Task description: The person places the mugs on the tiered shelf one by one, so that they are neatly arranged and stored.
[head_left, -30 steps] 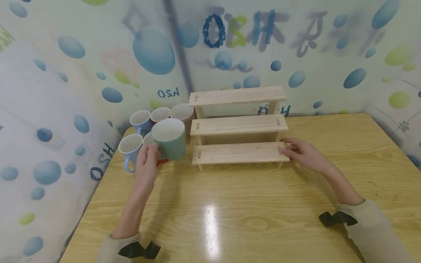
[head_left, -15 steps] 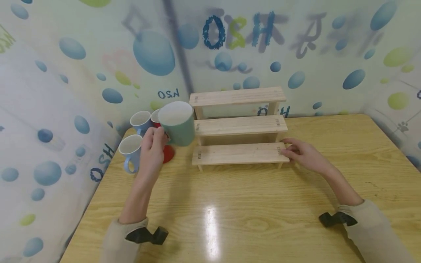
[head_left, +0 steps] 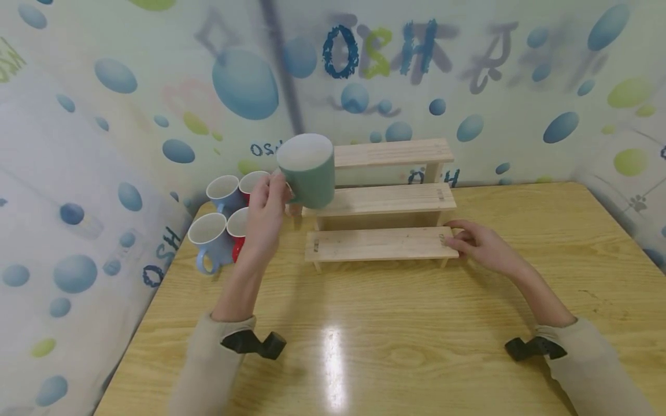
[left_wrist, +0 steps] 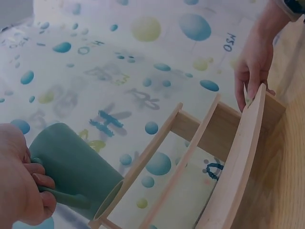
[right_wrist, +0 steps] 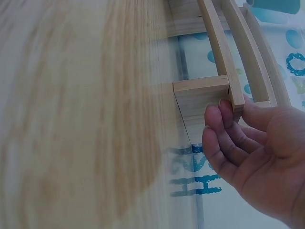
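Observation:
My left hand [head_left: 266, 216] grips a green mug [head_left: 312, 176] by its handle, its white inside showing from above. In the head view the mug overlaps the left ends of the top and middle steps of a three-step wooden shelf [head_left: 382, 245]. The left wrist view has the mug [left_wrist: 71, 167] tilted, with my fingers curled through the handle. My right hand [head_left: 481, 245] pinches the right end of the lowest step, thumb on top. From the right wrist view, the thumb and curled fingers [right_wrist: 228, 129] close on that step's end.
Left of the shelf stand several mugs: a blue mug [head_left: 208, 234] in front, another blue mug [head_left: 222, 190] behind, a red mug [head_left: 237, 222] partly behind my left arm, and a red one [head_left: 253, 180] farther back. A patterned wall borders the wooden table [head_left: 406, 341].
My left hand has carried the green mug up and to the right, from over the other mugs to the shelf's upper left. My right hand has stayed at the lowest step.

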Demonstrator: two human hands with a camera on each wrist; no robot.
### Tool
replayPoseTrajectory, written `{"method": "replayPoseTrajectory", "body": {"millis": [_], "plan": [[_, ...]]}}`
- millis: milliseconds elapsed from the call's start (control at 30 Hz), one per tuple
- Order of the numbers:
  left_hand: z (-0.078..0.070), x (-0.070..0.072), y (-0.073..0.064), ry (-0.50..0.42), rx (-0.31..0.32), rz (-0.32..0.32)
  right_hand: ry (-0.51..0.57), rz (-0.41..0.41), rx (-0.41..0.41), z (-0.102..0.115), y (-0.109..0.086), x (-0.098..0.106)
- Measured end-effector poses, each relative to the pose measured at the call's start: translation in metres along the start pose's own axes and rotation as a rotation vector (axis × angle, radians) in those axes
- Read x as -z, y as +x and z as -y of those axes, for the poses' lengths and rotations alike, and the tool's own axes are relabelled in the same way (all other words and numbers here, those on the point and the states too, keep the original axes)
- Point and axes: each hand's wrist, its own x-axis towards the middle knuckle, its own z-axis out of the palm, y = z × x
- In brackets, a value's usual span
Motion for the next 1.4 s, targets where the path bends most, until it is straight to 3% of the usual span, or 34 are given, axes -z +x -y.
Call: {"method": "replayPoseTrajectory", "body": {"millis": [167, 500, 733, 1000, 1200, 1400], "plan": [[-0.004, -0.012, 0.008, -0.015, 0.054, 0.053, 0.036, 0.012, -0.004, 0.002, -0.001, 0.0], [-0.008, -0.04, 0.027, -0.055, -0.034, 0.126, 0.059, 0.018, -0.011, 0.003, -0.002, 0.0], [-0.01, -0.059, 0.044, -0.039, -0.02, 0.157, 0.059, 0.019, -0.009, 0.003, -0.002, 0.0], [-0.009, -0.081, 0.064, -0.104, -0.021, 0.236, 0.046, 0.017, -0.009, 0.002, -0.001, -0.001], [-0.01, -0.098, 0.077, -0.084, -0.029, 0.307, 0.053, 0.014, -0.02, 0.002, -0.001, -0.002], [-0.007, -0.112, 0.09, -0.13, -0.013, 0.347, 0.057, 0.012, -0.015, 0.002, -0.002, -0.002]]}}
